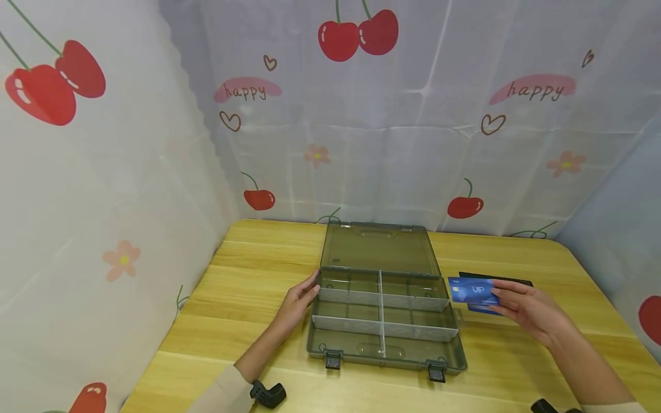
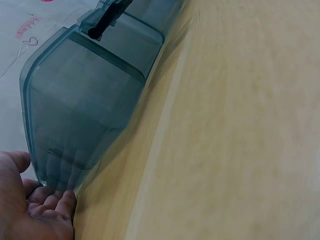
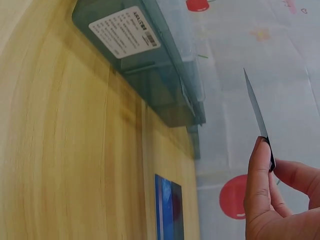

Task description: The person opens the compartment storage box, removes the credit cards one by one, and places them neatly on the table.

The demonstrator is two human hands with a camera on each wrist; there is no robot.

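A smoky transparent compartment box (image 1: 382, 362) lies on the table, its lid (image 1: 381, 248) folded back behind it and its divided compartments bare. At the box's left rear corner, my left hand (image 1: 298, 298) holds the side, the thumb by the rim and the bent fingers against the outer wall (image 2: 82, 107). My right hand (image 1: 532, 307) pinches a blue VIP card (image 1: 467, 290) by its right end, just right of the box; the right wrist view shows this card (image 3: 256, 109) edge-on between thumb and fingers. Below it lie another blue card (image 1: 482, 308) and a dark card (image 1: 521, 281).
The yellow wood-grain table (image 1: 258, 252) is enclosed at the back and sides by a white curtain (image 1: 372, 166) printed with cherries. Two dark latches (image 1: 333, 360) stick out from the box's front edge. A printed label (image 3: 125, 32) is on the box's side.
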